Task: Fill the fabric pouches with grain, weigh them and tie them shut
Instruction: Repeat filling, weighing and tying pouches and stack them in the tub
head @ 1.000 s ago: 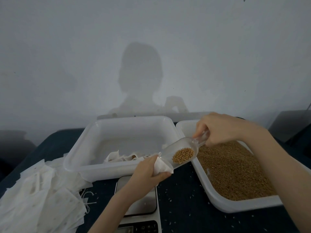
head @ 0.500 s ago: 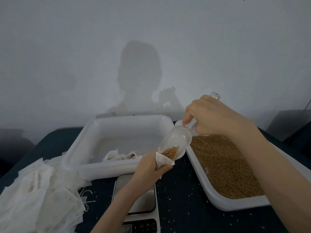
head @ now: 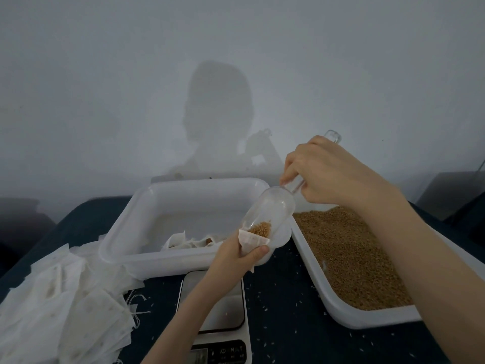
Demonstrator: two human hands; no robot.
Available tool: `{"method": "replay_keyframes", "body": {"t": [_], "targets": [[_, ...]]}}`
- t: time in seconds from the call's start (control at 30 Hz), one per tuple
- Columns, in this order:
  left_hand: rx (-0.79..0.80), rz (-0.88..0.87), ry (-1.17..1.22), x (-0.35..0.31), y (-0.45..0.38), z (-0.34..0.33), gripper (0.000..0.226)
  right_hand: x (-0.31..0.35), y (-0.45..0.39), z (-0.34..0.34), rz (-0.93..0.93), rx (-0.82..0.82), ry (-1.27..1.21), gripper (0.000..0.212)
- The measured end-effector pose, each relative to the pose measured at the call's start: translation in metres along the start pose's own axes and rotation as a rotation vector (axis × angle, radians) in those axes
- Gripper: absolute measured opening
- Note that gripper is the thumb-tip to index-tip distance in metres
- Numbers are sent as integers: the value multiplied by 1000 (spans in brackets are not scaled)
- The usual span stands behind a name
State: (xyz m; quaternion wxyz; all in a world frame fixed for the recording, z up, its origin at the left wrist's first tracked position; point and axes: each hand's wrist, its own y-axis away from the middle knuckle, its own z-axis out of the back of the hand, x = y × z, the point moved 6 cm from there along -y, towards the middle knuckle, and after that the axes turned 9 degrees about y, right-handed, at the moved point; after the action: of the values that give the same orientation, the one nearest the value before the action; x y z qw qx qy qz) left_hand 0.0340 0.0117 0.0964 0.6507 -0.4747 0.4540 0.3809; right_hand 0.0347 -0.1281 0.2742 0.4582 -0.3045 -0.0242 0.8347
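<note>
I see the right hand (head: 325, 172) wrapped around the handle of a clear plastic scoop (head: 267, 211), tilted steeply down to the left, handle end poking up above the knuckles. A small heap of brown grain (head: 259, 229) sits at the scoop's mouth, right at the open top of a white fabric pouch (head: 252, 240). The left hand (head: 237, 254) grips that pouch, thumb across its front, held up above the scale (head: 214, 308) and in front of the white tray (head: 126, 240). That tray holds a few pouches at its near edge. To the right, a second white tray (head: 349, 315) is full of grain. A loose pile of empty pouches (head: 65, 306) lies at the left on the dark table (head: 283, 334), with stray grains scattered around. Scale display too blurred to read.
</note>
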Motion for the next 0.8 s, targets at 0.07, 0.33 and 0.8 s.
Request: {"method": "replay_keyframes", "body": {"t": [0.07, 0.33, 0.8], "targets": [[7, -4, 34, -2, 1, 0, 18, 1, 0, 2, 13, -26, 5, 56], [-1, -4, 117, -1, 0, 4, 26, 3, 2, 7, 21, -79, -10, 47], [-17, 1, 171, 5, -3, 9, 33, -6, 9, 1, -26, -106, -49, 47]]}}
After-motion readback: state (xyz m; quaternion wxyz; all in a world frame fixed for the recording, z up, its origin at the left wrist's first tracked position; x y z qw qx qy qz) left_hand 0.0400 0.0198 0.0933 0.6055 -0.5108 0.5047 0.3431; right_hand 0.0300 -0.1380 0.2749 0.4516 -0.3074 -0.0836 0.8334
